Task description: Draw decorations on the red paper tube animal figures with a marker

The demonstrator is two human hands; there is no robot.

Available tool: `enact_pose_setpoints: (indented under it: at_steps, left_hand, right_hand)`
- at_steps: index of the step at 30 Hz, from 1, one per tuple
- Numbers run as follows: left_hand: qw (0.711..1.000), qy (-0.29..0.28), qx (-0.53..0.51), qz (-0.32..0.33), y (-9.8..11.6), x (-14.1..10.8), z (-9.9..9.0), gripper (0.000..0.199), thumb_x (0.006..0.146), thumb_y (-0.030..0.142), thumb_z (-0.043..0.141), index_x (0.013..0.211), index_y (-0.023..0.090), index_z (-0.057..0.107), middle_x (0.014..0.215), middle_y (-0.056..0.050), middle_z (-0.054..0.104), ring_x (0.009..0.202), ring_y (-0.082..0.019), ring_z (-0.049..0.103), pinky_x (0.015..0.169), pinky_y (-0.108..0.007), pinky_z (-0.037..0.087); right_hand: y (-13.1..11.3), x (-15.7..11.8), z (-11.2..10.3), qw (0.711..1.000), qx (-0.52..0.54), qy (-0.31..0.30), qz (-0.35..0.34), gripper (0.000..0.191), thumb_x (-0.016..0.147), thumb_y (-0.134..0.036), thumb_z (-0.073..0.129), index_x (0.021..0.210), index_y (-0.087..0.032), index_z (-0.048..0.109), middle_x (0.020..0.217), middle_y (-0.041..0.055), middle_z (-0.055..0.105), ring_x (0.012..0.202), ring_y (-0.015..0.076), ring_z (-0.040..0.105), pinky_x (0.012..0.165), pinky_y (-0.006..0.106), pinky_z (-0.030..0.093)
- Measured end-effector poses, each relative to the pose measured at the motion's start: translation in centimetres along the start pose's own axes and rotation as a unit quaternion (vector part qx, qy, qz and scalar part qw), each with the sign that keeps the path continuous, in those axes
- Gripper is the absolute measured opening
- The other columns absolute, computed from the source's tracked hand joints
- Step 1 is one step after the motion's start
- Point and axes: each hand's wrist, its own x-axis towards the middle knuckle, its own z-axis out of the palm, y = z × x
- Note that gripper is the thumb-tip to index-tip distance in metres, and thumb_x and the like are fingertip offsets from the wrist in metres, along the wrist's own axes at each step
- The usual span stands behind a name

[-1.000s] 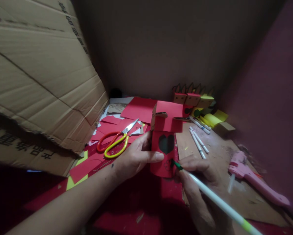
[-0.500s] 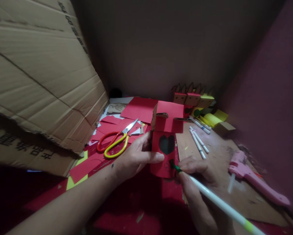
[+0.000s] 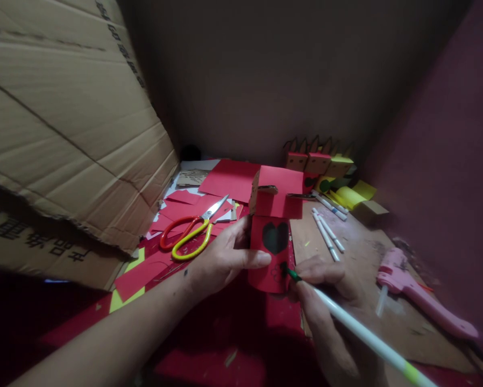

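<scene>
My left hand [image 3: 229,258] grips a red paper-and-cardboard figure [image 3: 279,196] by its lower body, the thumb lying across the front. A dark heart is drawn on that body, with small outlined rounded shapes below it. In my right hand [image 3: 330,301] is a white marker pen [image 3: 358,328], pinched close to its green tip. The tip touches the red paper at the right of the outlined shapes, beside a dark patch. Left of the figure lie scissors [image 3: 197,231] with one red and one yellow handle, blades apart.
Several cat-eared cardboard figures [image 3: 316,161] stand at the back right. White markers [image 3: 328,234] and a pink glue gun [image 3: 406,290] lie on a cardboard sheet [image 3: 354,258]. Red paper [image 3: 231,177] spreads behind. A large cardboard box [image 3: 72,118] rises at the left.
The marker tip has shifted very slightly on the red paper. My left hand and the figure stay in the same place.
</scene>
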Motion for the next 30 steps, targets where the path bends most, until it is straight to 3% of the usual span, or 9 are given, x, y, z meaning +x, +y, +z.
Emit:
enact_pose_setpoints:
  at_steps: [16,30]
  left_hand:
    - [1.0,-0.011,0.002,0.015,-0.02,0.05,0.03,0.047,0.067,0.021,0.085,0.109,0.017,0.064,0.106,-0.009,0.07,0.099,-0.024,0.065,0.089,-0.037,0.05]
    - [1.0,-0.016,0.001,0.013,0.1,-0.11,0.13,0.046,0.068,0.02,0.084,0.11,0.019,0.065,0.107,-0.008,0.07,0.101,-0.027,0.066,0.088,-0.038,0.05]
  right_hand:
    - [0.13,-0.11,-0.14,1.0,-0.026,-0.008,-0.012,0.016,0.097,-0.012,0.057,0.094,-0.028,0.058,0.082,-0.0054,0.064,0.072,0.0082,0.063,0.069,0.015,0.054]
    - [0.1,-0.18,0.04,1.0,-0.001,0.0,0.011,0.013,0.099,-0.016,0.058,0.094,-0.028,0.059,0.082,-0.003,0.066,0.072,0.011,0.065,0.067,0.019,0.056]
